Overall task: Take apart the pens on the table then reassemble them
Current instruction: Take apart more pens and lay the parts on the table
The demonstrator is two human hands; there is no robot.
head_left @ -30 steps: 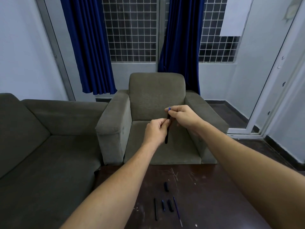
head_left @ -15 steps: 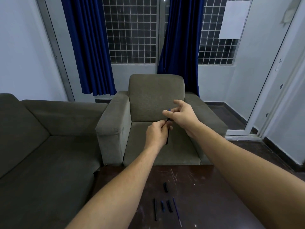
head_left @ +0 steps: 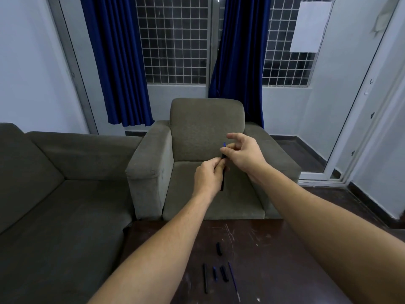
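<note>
Above the desk [head_left: 274,260], the left hand [head_left: 208,176] has its grip clamped round the pen barrel [head_left: 222,183] while the right hand [head_left: 245,152] pinches its blue top end. Another pen's parts [head_left: 224,273] lie loose below: disassembly looks partly done, with reassembly all left.

Setting: living room of a home, or a similar lounge. Evidence: grey-brown upholstered armchair [head_left: 207,128] at 12 o'clock; matching sofa [head_left: 54,183] at 9 o'clock; dark, scratched wooden table [head_left: 274,260] at 6 o'clock. Blue curtains [head_left: 118,62] hang at 11 and 1 o'clock over a grilled window [head_left: 175,40]. White-framed glass door [head_left: 350,139] at 3 o'clock. Pale walls, dark floor.
</note>
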